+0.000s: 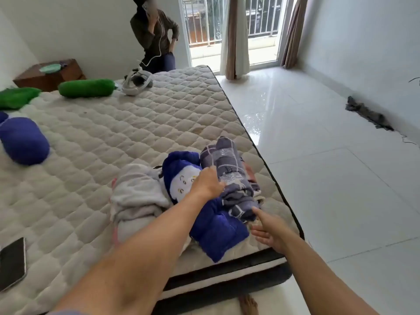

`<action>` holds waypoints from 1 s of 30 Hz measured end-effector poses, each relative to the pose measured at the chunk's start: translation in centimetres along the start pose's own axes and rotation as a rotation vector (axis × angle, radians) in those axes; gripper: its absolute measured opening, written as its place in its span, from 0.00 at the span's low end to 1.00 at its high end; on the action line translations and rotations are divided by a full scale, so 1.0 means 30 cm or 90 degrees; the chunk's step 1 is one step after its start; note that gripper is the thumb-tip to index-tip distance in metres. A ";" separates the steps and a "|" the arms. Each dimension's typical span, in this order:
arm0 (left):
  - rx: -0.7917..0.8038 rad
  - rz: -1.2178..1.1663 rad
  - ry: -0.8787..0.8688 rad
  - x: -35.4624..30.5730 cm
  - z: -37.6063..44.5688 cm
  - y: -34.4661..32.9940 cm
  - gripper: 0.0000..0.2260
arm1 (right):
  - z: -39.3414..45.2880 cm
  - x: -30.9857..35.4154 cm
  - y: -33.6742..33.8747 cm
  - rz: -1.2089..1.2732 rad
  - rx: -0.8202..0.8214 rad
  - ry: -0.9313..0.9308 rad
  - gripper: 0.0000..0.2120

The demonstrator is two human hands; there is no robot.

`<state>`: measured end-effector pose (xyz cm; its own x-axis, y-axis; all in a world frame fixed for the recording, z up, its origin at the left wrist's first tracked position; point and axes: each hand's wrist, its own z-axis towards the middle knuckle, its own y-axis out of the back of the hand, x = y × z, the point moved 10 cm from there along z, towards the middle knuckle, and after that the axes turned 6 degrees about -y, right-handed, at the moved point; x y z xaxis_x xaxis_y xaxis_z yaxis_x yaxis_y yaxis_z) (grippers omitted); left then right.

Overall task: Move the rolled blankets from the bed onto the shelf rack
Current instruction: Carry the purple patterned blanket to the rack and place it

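Observation:
Three rolled blankets lie at the near right corner of the quilted mattress (127, 133). A grey checked blanket roll (229, 164) lies on top of a blue one with a white cartoon face (211, 226); a pale grey-white roll (136, 192) sits to their left. My left hand (208, 183) grips the left side of the checked roll. My right hand (270, 230) is at the roll's near end with fingers spread, its thumb touching the fabric. The shelf rack is out of view.
A phone (12, 261) lies on the mattress at the near left. Blue (23, 140) and green bolsters (87, 87) and a white headset (136, 84) sit farther back. A person (154, 37) stands behind the bed. White tiled floor (329, 178) is on the right.

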<state>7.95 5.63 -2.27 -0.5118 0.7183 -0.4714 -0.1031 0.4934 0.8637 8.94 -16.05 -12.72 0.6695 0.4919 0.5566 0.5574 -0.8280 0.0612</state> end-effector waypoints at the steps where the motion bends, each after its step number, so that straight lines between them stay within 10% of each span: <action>1: 0.001 -0.011 0.009 0.001 0.044 -0.009 0.22 | 0.024 0.012 -0.005 0.038 0.019 -0.006 0.20; 6: 0.004 -0.107 0.131 0.063 0.245 -0.021 0.37 | 0.135 0.104 -0.044 0.134 0.077 -0.054 0.23; 10: 0.052 -0.226 0.312 0.147 0.316 -0.090 0.44 | 0.269 0.149 -0.028 0.209 0.028 -0.017 0.45; 16: 0.115 -0.377 0.450 0.180 0.310 -0.188 0.38 | 0.261 0.252 0.030 0.248 -0.043 0.068 0.25; 22: 0.061 -0.445 0.441 0.192 0.305 -0.166 0.04 | 0.194 0.402 0.104 0.185 -0.090 0.196 0.15; 30: -0.081 -0.495 0.311 0.108 0.303 -0.027 0.11 | 0.033 0.628 0.196 0.193 -0.097 0.370 0.12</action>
<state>14.12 12.02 -6.11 -0.5586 -0.0932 -0.8242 -0.6461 0.6720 0.3619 25.32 -11.37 -2.69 0.3884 0.0424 0.9205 0.2820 -0.9565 -0.0750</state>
